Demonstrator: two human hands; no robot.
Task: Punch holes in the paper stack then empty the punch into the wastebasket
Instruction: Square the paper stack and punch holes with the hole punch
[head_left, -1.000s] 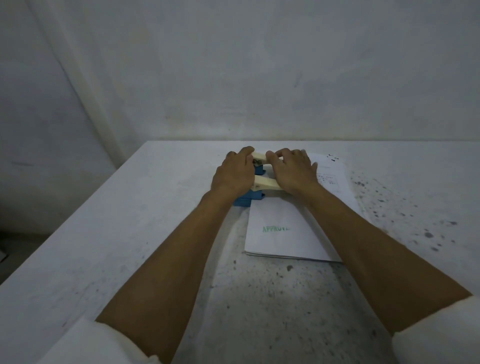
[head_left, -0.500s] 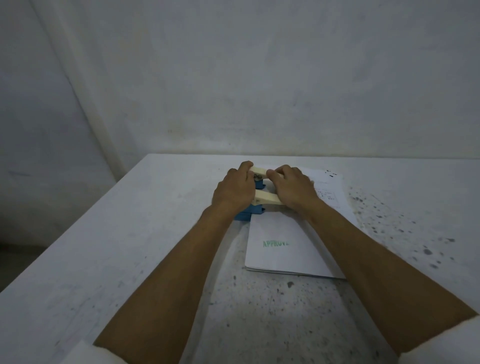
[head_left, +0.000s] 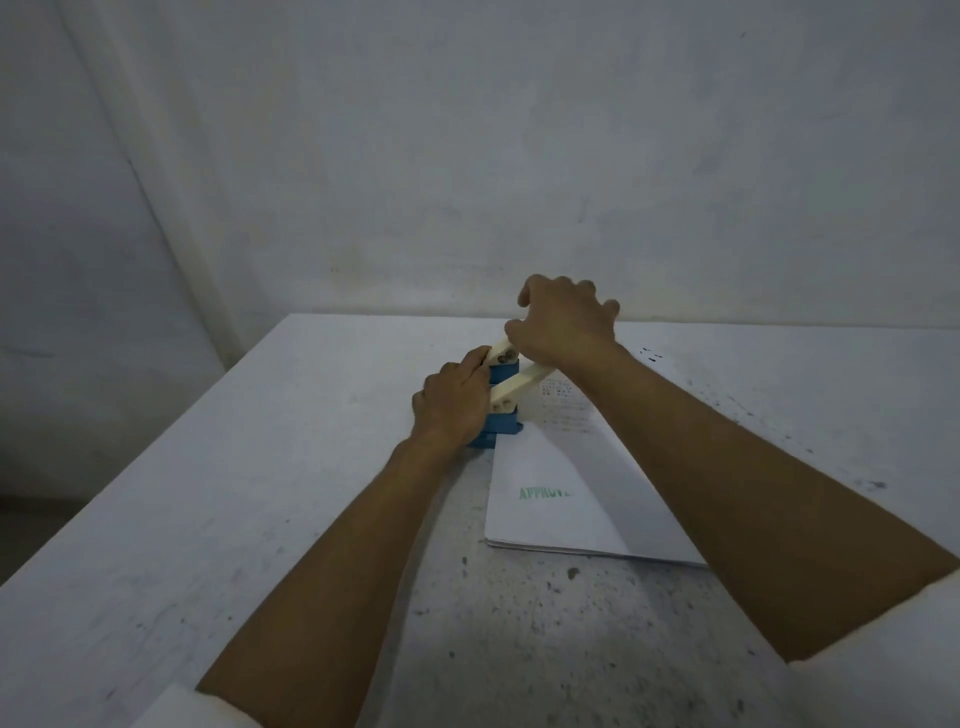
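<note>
1. Head view, where things lie: the hole punch (head_left: 500, 410), blue in the body with a cream lever (head_left: 521, 385), stands on the grey table (head_left: 218, 499) toward its far edge, about midway along it. The paper stack (head_left: 566, 499) lies flat just right of the punch, its left edge tucked into the punch's mouth and a green stamp facing up. No wastebasket shows here.

2. Head view, the hands: the left hand (head_left: 453, 402) is curled over the left side of the blue body, fingers closed around it, pinning it to the table. The right hand (head_left: 563, 328) has the raised far end of the lever in a loose clasp, thumb on the near side and fingers draped over the top; how tightly they close I cannot tell, since the fingertips are hidden behind the hand.

3. Judgement on the step: the lever stands up at an angle, so this looks like the top of a stroke.

4. To do it well:
   - Check that the sheets sit square and fully home in the slot; a skewed stack gives crooked holes.
   - Bear down with the left hand so the base cannot tip or slide.
   - Press the lever straight down in one firm push, not sideways.
   - Keep the stack flat on the table.
</note>
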